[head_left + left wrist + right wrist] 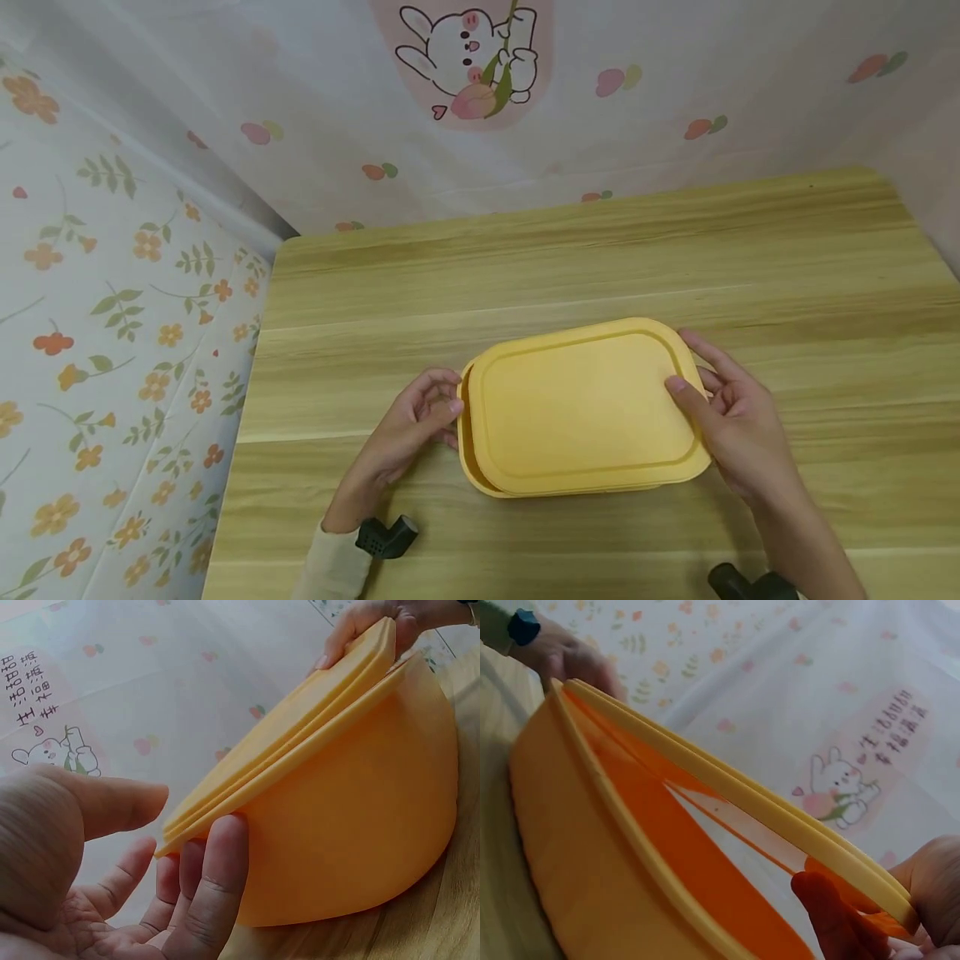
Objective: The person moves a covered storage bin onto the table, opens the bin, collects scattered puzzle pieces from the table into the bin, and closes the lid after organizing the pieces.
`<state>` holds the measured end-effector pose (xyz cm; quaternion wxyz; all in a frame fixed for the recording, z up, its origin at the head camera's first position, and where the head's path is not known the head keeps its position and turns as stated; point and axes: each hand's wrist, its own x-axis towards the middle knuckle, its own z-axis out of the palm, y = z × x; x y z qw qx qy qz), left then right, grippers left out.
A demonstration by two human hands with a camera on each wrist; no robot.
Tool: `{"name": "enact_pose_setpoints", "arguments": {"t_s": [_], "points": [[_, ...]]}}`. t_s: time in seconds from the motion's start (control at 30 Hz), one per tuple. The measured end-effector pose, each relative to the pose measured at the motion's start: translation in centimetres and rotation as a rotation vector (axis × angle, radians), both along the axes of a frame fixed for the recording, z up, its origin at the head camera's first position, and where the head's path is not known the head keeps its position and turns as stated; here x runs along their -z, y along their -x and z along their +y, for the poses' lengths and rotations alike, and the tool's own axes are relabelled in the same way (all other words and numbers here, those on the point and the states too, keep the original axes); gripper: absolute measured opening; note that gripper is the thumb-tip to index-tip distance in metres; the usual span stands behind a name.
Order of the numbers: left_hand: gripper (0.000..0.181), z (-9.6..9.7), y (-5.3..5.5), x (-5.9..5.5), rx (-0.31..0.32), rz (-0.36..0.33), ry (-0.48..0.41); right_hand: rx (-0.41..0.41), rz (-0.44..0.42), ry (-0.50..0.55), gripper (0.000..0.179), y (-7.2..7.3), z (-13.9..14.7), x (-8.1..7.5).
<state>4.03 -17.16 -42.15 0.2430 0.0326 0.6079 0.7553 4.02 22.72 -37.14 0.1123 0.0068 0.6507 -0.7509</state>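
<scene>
A yellow plastic box [352,810] stands on the table, its hollow inside showing in the right wrist view. Over it lies a matching rounded-rectangular lid [577,408], tilted and a little askew. The lid's right end is raised off the box, while its left end lies close to the rim. My right hand [738,417] pinches the raised end, thumb on top and fingers beneath. At the box's left end, my left hand [412,425] touches the rim and outer wall with its fingertips. Its thumb stands apart from the box in the left wrist view.
The wood-grain table [360,333] extends around the box. A white curtain [315,75] with a rabbit print hangs behind its back edge. Flower-patterned cloth [127,333] borders the left side. Dark devices [386,537] are worn on both wrists.
</scene>
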Motion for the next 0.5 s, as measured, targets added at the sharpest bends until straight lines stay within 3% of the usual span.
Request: {"name": "enact_pose_setpoints", "arguments": {"t_s": [0.3, 0.5], "points": [[0.037, 0.2, 0.0, 0.0, 0.006, 0.005, -0.052, 0.047, 0.089, -0.165, 0.064, -0.6, -1.4, 0.3], [0.038, 0.1, 0.0, -0.3, -0.002, -0.01, -0.048, 0.073, 0.213, -0.41, 0.06, -0.8, -1.4, 0.6]]}}
